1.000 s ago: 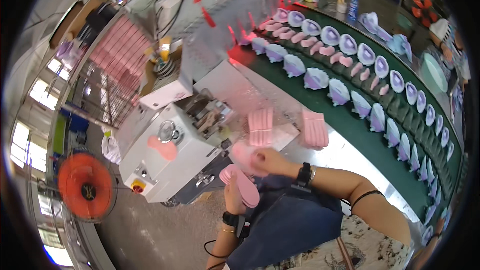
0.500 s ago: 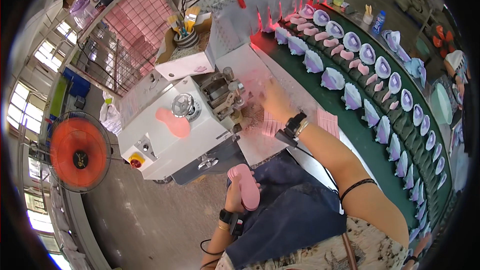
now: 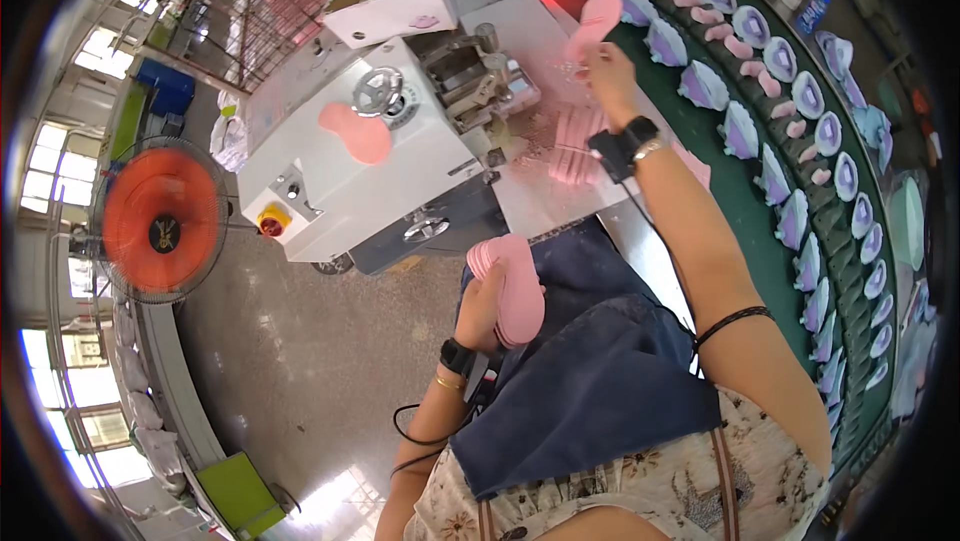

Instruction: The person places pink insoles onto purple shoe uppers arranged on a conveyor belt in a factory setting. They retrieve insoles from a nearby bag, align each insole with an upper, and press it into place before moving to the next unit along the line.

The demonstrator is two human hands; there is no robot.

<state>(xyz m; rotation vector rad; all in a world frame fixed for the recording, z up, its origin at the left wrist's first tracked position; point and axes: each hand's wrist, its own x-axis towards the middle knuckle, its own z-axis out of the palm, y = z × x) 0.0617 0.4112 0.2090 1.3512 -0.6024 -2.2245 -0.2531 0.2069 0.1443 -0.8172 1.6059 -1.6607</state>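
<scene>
My left hand [image 3: 482, 309] is closed round a small fanned stack of pink insoles [image 3: 522, 293], held upright above the dark blue apron on my lap. A single pink insole [image 3: 598, 23] is pinched in my right hand [image 3: 608, 79], raised over the far right of the worktable, beside the conveyor. Below that hand, a row of more pink insoles [image 3: 575, 146] lies on the table, which is dusted with pink powder. Left of the hand stands a white machine [image 3: 340, 176] with a metal handwheel [image 3: 377, 92] and rollers. One pink insole [image 3: 357, 134] rests flat on its top.
A green conveyor [image 3: 690, 131] on the right carries purple-white shoe uppers [image 3: 738, 131] and pink insoles in rows. A red fan [image 3: 163, 221] stands at the left. Behind the machine sits a white box [image 3: 390, 16] with brushes. A black cable hangs from my right wrist.
My right hand has come away from the machine's rollers and risen to the right, now with an insole in it. The view has tilted down; the left hand still holds its stack.
</scene>
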